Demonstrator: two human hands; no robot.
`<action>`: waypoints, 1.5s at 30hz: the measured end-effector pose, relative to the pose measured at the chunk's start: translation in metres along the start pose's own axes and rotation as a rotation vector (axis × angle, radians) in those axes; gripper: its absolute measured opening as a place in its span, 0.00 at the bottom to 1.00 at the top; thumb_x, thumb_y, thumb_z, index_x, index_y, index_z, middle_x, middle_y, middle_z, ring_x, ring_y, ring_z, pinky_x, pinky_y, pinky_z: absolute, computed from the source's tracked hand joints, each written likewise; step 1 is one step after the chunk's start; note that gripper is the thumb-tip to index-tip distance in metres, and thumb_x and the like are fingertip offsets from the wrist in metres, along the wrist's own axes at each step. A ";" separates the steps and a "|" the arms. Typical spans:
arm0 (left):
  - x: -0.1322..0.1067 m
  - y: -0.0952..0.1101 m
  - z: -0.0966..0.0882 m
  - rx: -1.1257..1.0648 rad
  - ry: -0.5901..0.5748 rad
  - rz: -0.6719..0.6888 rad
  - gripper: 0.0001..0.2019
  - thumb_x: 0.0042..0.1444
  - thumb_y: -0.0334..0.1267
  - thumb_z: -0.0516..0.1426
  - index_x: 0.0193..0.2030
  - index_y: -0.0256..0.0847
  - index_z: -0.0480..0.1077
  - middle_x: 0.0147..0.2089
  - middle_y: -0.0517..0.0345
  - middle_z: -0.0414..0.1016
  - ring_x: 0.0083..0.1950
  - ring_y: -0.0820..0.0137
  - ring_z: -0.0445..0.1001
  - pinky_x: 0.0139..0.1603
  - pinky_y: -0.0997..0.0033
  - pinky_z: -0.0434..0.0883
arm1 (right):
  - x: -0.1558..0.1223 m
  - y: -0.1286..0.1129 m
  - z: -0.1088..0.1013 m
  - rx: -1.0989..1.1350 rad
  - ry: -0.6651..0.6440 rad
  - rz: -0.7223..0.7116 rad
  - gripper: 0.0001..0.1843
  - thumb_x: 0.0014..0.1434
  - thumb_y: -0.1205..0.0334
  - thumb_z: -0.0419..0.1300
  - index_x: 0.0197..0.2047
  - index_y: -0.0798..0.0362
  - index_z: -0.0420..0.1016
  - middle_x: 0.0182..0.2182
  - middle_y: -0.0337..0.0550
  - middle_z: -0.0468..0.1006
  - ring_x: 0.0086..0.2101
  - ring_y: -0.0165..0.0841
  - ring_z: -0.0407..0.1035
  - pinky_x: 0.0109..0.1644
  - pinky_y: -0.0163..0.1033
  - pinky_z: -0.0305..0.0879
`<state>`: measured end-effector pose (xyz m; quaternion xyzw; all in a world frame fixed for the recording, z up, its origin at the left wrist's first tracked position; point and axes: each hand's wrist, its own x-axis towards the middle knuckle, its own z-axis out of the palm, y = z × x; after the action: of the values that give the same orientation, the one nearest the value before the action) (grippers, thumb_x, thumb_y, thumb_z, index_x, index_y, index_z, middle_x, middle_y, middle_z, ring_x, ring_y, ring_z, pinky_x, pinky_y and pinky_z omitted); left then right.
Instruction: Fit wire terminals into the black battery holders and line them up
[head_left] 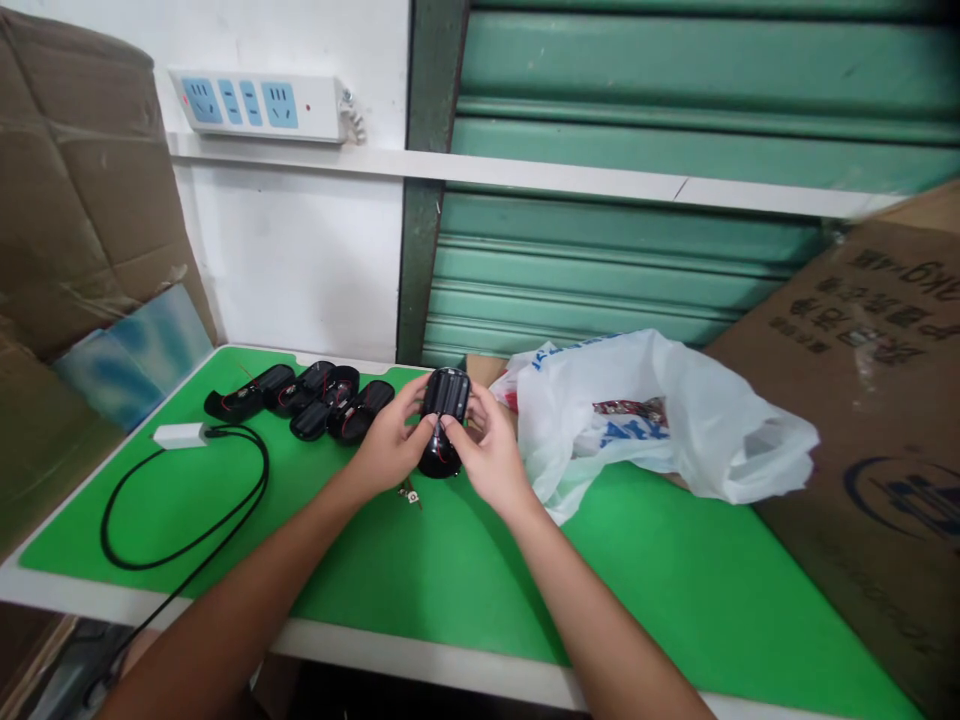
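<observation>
Forearms [607, 610] enter at the bottom edge, green mat [420, 580] beneath. Just below frame centre: left hand [386, 450] and right hand [493, 452] both closed on a black case [448, 392] from either side, thumbs [422, 434] on its middle. Case lies between them, long axis running up the frame; neither hand nearer. Other cases [309, 420], centre-left. Bag [592, 380], centre-right. Shutter [637, 70] behind, upper right.

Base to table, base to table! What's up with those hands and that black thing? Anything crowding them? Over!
Left hand, right hand both gripping black casing. Other black casings beside left hand. White plastic bag near right. Over.
</observation>
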<state>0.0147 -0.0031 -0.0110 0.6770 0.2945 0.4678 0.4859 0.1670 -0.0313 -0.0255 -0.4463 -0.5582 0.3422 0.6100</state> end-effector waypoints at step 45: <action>0.004 0.011 0.008 -0.325 0.137 -0.187 0.28 0.48 0.32 0.63 0.59 0.42 0.70 0.58 0.48 0.80 0.63 0.54 0.76 0.69 0.51 0.67 | -0.004 -0.009 0.003 -0.148 0.055 -0.063 0.25 0.62 0.57 0.62 0.61 0.48 0.63 0.52 0.51 0.79 0.50 0.41 0.77 0.48 0.45 0.76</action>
<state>0.0229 -0.0061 0.0001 0.5260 0.3089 0.5070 0.6090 0.1628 -0.0376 -0.0191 -0.4816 -0.5788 0.2682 0.6010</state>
